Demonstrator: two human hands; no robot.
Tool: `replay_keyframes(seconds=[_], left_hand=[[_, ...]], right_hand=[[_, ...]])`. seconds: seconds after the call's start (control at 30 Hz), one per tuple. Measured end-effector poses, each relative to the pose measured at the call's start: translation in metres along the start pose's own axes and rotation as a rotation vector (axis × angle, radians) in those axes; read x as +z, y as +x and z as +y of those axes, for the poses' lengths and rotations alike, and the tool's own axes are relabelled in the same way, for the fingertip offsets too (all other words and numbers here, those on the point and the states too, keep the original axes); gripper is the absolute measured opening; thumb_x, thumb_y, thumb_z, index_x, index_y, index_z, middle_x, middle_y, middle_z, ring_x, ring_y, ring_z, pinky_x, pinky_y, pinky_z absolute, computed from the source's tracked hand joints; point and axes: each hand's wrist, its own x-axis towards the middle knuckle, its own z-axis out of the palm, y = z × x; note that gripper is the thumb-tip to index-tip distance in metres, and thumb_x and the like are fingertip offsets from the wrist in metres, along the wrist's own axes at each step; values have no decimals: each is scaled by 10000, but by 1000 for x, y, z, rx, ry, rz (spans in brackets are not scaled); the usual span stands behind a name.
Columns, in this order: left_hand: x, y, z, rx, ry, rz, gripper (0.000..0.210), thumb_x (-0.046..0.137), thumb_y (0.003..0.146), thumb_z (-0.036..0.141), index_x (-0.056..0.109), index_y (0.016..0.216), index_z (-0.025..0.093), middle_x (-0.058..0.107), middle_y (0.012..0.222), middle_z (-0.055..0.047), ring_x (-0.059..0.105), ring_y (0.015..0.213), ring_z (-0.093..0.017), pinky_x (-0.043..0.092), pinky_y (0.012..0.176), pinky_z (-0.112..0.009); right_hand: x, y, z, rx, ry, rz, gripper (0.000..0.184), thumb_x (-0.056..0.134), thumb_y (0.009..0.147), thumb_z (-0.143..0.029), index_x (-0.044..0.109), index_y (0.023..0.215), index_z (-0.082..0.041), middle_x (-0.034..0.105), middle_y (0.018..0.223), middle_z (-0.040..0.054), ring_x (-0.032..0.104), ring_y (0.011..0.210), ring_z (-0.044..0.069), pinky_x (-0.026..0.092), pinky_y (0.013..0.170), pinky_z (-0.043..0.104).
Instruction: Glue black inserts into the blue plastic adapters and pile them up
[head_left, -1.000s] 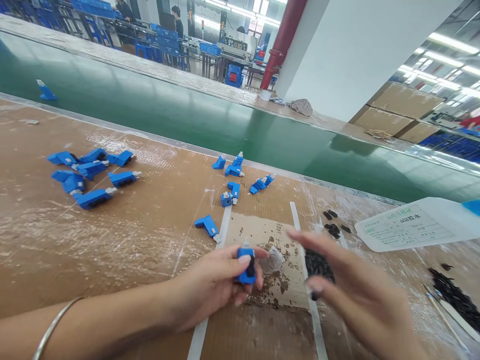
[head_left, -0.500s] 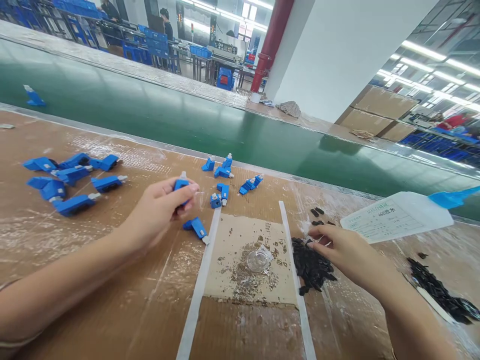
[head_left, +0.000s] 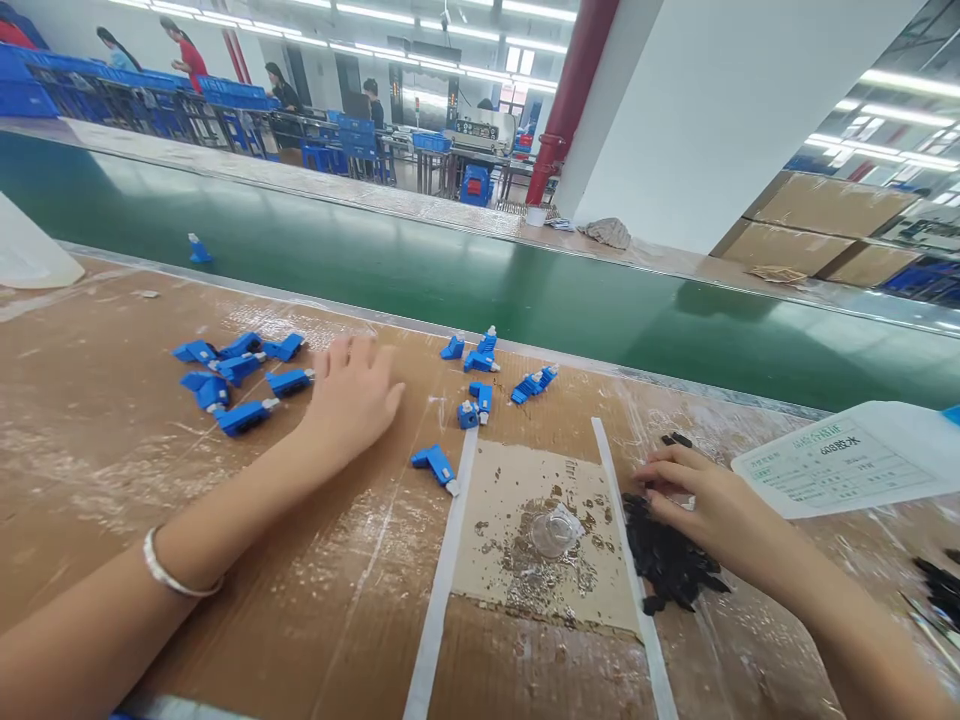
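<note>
My left hand (head_left: pixel 351 395) is palm down over the table, its fingers apart and somewhat blurred. It is beside a group of blue plastic parts (head_left: pixel 237 368) with pale tips; whether one lies under the palm is hidden. My right hand (head_left: pixel 694 490) has thumb and fingers drawn together at the upper edge of a pile of small black pieces (head_left: pixel 671 555). What is between those fingertips is too small to make out. A single blue part (head_left: pixel 435 465) lies between my hands, and several more blue parts (head_left: pixel 480 362) are farther back.
A clear round dish (head_left: pixel 555 530) sits on a wet, stained cardboard square (head_left: pixel 487 570) between white tape strips. At right lies a white labelled bottle (head_left: pixel 840 460). Behind the table runs a green conveyor belt (head_left: pixel 375 265) carrying one blue part (head_left: pixel 199 250). Other people work in the background.
The view has turned left. My left hand held a blue part upright; now it is turned palm down with spread fingers, and that part is out of sight. My right hand stays at the black pile.
</note>
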Motion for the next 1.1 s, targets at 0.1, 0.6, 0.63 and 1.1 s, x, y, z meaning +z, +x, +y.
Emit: replay_keyframes(seconds=[0.1,0.6,0.63,1.1], left_hand=[[-13,-4,13,287,-399,-279,270,482,934,353,625,1087,183,602,1164,-121,524,1127,-282,409,982,-432],[-7,-4,34,57,-753,-381,267,574,864,382,573,1044,185,609,979,-56,565,882,-215,467,806,-378],[-3,-1,34,59,-781,-373,315,575,863,361,573,1126,188,614,1017,-61,575,896,-212,473,818,-378],[-4,-2,42,-2,-1034,-299,132,605,863,320,590,904,195,688,1080,-77,620,975,-220,470,873,-406]], right_hand=[[2,6,2,-46,34,16,236,485,862,-306,708,845,-233,716,950,88,709,839,246,576,748,397],[10,4,13,-15,9,4,204,476,831,-278,554,646,-239,692,831,64,673,737,234,519,694,385],[10,4,13,-11,5,2,204,481,824,-270,540,631,-240,685,805,56,665,729,231,510,685,375],[-9,-7,-28,-134,243,117,183,541,891,-269,692,985,-224,733,1050,79,709,938,219,593,784,346]])
